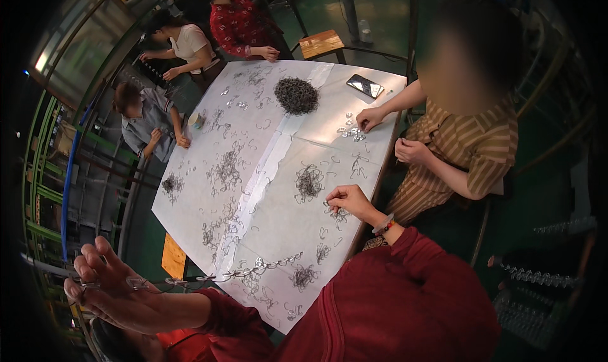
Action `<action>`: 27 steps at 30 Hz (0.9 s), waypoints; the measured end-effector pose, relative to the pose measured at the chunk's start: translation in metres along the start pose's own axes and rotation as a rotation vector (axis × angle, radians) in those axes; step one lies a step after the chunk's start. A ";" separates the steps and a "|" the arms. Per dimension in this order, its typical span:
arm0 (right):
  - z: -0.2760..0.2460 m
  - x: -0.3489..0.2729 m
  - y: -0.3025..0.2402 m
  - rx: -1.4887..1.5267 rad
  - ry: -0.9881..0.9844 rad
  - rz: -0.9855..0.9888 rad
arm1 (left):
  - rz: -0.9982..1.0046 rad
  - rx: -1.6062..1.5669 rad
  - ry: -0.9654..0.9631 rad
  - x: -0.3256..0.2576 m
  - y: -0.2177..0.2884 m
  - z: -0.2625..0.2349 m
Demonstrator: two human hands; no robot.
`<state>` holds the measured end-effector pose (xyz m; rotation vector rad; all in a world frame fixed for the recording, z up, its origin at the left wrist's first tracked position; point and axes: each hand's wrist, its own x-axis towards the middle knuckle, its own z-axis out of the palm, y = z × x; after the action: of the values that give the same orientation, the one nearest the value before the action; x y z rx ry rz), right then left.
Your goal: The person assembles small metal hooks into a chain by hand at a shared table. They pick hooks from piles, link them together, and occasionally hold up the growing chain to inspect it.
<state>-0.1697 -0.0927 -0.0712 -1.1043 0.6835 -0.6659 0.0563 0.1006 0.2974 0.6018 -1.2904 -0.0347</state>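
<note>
Okay, so the biggest thing here is the white table (pixel 183 219), with loose wire spread thin over much of it, I'd guess so single bits can be picked up without a tangle. A co-worker in a striped shirt (pixel 484 150) is at its right edge, within easy reach of their own patch. Next is the linked chain (pixel 253 270), stretched from the person's raised left hand (pixel 126 292) out over the near part of the table; holding it up like that probably stops the links bunching. That left hand looks closed on the chain's near end, and the free end points toward the right hand (pixel 353 200) but stops well short of it. The dark heap (pixel 296 96) sits farther in, maybe as shared stock, while the smaller wire pile (pixel 309 182) is just past the right fingertips, handy for grabbing. Silvery clips (pixel 351 131) lie bunched under the co-worker's fingers. Smallest of all is the thin wire hook (pixel 327 203) at the right hand's fingertips: thumb and finger are together and seem pinched on it, though it's too tiny to tell how firmly.
</note>
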 end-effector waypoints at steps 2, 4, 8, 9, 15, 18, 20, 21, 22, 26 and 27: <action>0.001 -0.002 -0.002 0.010 -0.002 0.011 | 0.085 0.157 0.260 0.000 -0.007 0.022; 0.001 -0.004 0.000 0.015 -0.008 0.022 | 0.101 0.197 0.290 -0.001 -0.006 0.023; -0.002 -0.004 -0.002 0.019 -0.012 0.055 | 0.055 0.178 0.183 -0.005 -0.001 0.022; -0.002 -0.004 -0.003 0.019 -0.011 0.069 | 0.055 0.209 0.230 -0.006 -0.002 0.029; -0.008 0.000 -0.003 0.041 -0.068 0.090 | 0.085 0.187 0.314 -0.003 -0.012 0.045; -0.017 0.006 0.005 -0.036 -0.076 0.091 | 0.080 0.113 0.258 0.000 -0.017 0.044; -0.018 0.005 0.005 -0.051 -0.094 0.112 | 0.051 0.072 0.243 0.001 -0.013 0.040; -0.019 0.004 0.008 -0.027 -0.095 0.111 | 0.037 0.045 0.239 0.001 -0.014 0.039; -0.020 0.001 0.011 -0.002 -0.096 0.109 | 0.056 0.022 0.236 0.001 -0.018 0.040; -0.015 -0.004 0.009 -0.003 -0.077 0.142 | 0.076 -0.029 0.237 0.003 -0.024 0.046; -0.014 -0.004 0.002 -0.023 -0.068 0.150 | 0.082 -0.048 0.248 0.005 -0.026 0.048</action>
<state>-0.1824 -0.0967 -0.0769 -1.0802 0.7094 -0.4920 0.0222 0.0579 0.2976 0.4951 -1.0695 0.0749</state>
